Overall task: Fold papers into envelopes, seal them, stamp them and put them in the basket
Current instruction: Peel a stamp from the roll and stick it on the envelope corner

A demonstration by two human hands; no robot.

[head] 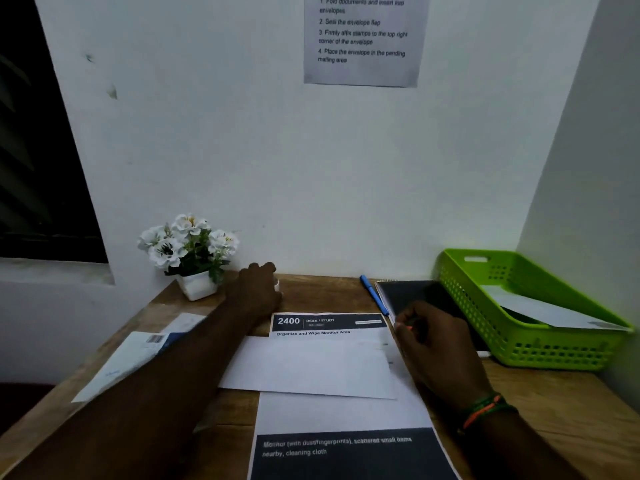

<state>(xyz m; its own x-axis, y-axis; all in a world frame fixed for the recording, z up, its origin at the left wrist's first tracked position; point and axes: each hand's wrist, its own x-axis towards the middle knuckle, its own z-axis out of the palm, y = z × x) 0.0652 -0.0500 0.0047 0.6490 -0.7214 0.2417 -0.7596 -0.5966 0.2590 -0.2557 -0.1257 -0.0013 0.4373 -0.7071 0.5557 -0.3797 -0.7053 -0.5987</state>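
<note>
The green perforated basket point(519, 344) stands at the right edge of the wooden surface point(554, 403), against the wall, and holds one white envelope point(547, 311) lying slanted, its right end propped on the basket's rim. In the middle of the surface a plain white envelope point(308, 367) lies flat across a printed sheet point(329, 325) with a dark header reading "2400 DESK / STUDY" and a dark band of text at its near end. To the left, more envelopes point(128, 358) with blue print and a barcode lie partly under the left forearm. The left hand point(258, 289) reaches to the back of the surface, just right of a small white pot of white flowers point(188, 249), and covers a small white object point(276, 284); I cannot tell whether its fingers grasp it. The right hand point(433, 341), with orange and green threads at the wrist, rests by the right edge of the sheet with fingers curled, pinching something small that is too dark to make out. Behind it lie a black spiral notebook point(412, 294) and a blue pen point(374, 294), between the sheet and the basket. A notice point(363, 39) with four numbered steps hangs on the wall above.
</note>
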